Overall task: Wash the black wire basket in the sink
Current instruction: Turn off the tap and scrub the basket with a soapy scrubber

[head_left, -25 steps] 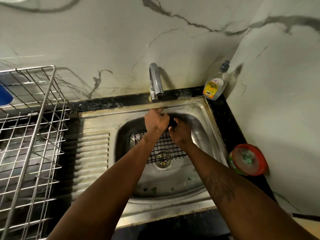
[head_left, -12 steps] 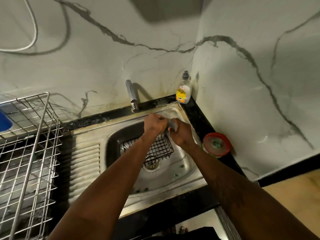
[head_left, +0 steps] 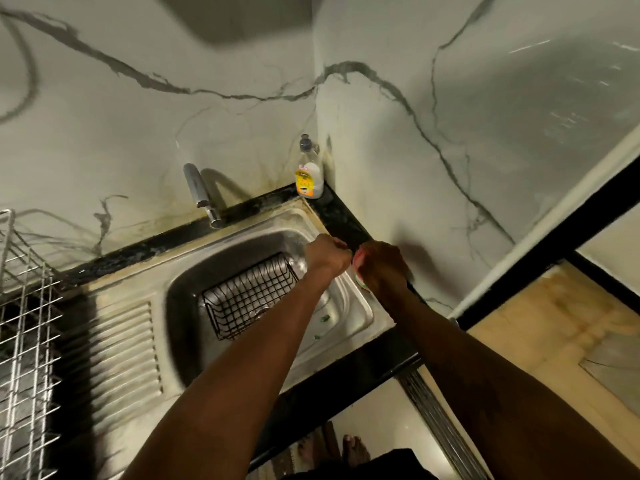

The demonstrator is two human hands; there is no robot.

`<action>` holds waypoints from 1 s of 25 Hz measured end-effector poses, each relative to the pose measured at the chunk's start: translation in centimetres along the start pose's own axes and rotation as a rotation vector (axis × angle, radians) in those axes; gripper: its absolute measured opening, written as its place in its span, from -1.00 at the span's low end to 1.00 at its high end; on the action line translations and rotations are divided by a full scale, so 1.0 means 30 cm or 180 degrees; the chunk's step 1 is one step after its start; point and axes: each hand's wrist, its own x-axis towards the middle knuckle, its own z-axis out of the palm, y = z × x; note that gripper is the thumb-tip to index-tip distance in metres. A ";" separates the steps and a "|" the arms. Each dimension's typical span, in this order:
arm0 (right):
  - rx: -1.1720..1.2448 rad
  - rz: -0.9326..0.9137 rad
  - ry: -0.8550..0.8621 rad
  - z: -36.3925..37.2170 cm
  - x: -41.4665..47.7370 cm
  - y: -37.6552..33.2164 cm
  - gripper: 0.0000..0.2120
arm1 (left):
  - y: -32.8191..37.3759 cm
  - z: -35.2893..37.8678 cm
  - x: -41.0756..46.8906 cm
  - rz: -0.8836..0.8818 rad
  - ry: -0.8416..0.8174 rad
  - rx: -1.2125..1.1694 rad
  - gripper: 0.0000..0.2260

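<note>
Though earlier over basket (head_left: 249,299), hands (head_left: 327,254) (head_left: 381,268) rightward.

Mostly under right hand (head_left: 381,268): red tub (head_left: 357,260); rack (head_left: 24,323) cut by left edge.

Behind the tap (head_left: 202,194) rises a white marble-look wall (head_left: 138,116) with grey veins, stained yellowish just around the tap's base. Right of the tap it meets a second wall (head_left: 450,168) of the same stone, and in that corner a dish soap bottle (head_left: 309,178) stands on the black counter (head_left: 343,220). Left of the tap, nearer me, is a silver wire dish rack (head_left: 24,323). High above the tap hangs a grey block (head_left: 239,15), too blurred for me to name. Far right of the tap a black and white frame (head_left: 554,216) runs aslant, with tan panelling (head_left: 554,323) beyond. Below the tap, pale floor (head_left: 374,420) shines dimly.
</note>
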 end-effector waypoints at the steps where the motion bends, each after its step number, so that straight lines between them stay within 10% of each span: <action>1: -0.0081 0.0014 -0.0033 -0.003 -0.001 0.015 -0.75 | 0.007 0.022 -0.003 -0.0007 -0.0053 0.0002 -0.81; 25: -0.0856 0.0033 -0.0426 -0.017 0.092 0.070 -0.57 | -0.042 0.118 0.053 -0.0187 -0.0393 0.0044 -0.92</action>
